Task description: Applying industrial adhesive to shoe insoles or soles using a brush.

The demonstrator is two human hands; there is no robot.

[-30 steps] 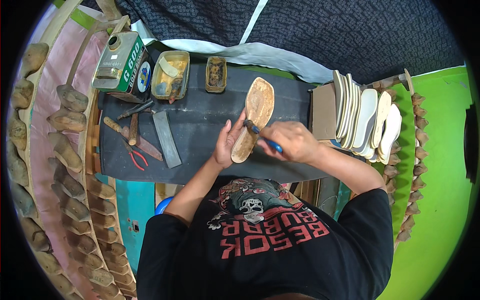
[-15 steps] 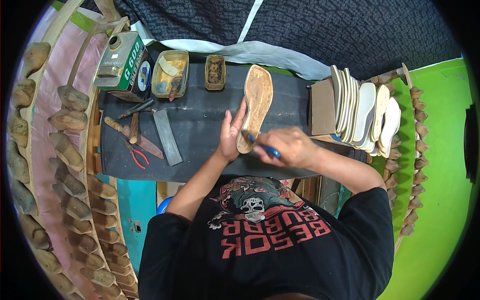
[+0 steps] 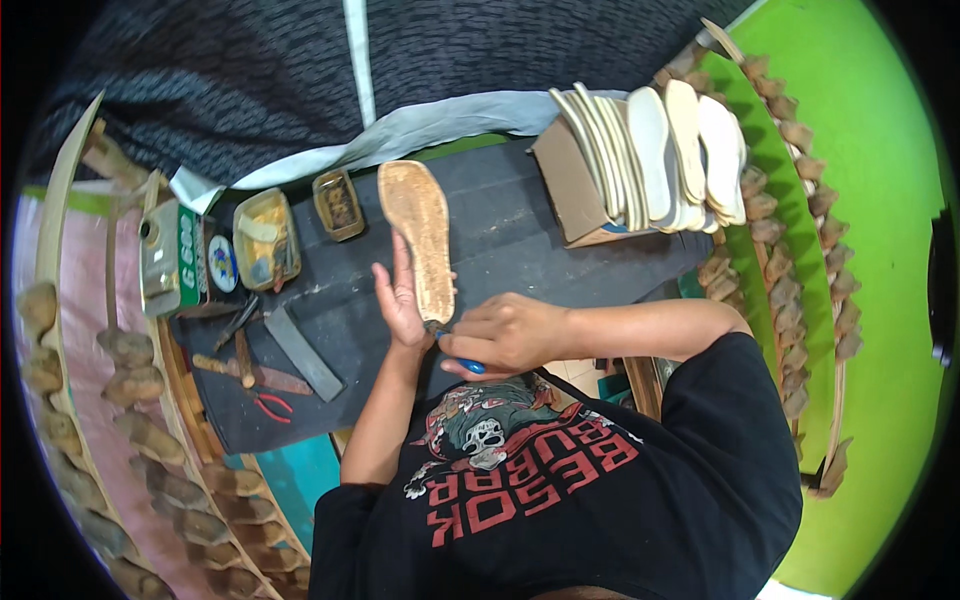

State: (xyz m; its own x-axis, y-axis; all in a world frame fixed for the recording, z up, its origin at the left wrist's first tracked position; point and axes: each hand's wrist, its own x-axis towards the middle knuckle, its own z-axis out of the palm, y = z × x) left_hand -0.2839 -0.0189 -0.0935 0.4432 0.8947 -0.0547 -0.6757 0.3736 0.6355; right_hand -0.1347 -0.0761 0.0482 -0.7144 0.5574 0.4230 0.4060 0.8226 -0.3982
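Centre frame: left hand point(image 3: 402, 312), fingers clasping tan sole point(image 3: 420, 215), thumb apart; right hand point(image 3: 510, 332) clamped on blue-handled tool point(image 3: 468, 366) (dark tip point(image 3: 433, 326) at sole's lower end).

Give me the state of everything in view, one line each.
Left hand, open-thumbed, supporting the brown sole
Right hand, closed around the blue-handled tool
Brown sole, held, mottled surface showing
Blue-handled tool, gripped, its tip at the sole's narrow end
Metal can, upright
Larger tub, open, yellowish residue inside
Smaller tub, open, dark residue inside
Red-handled pliers, lying with handles apart
Cardboard box, open, packed with pale soles
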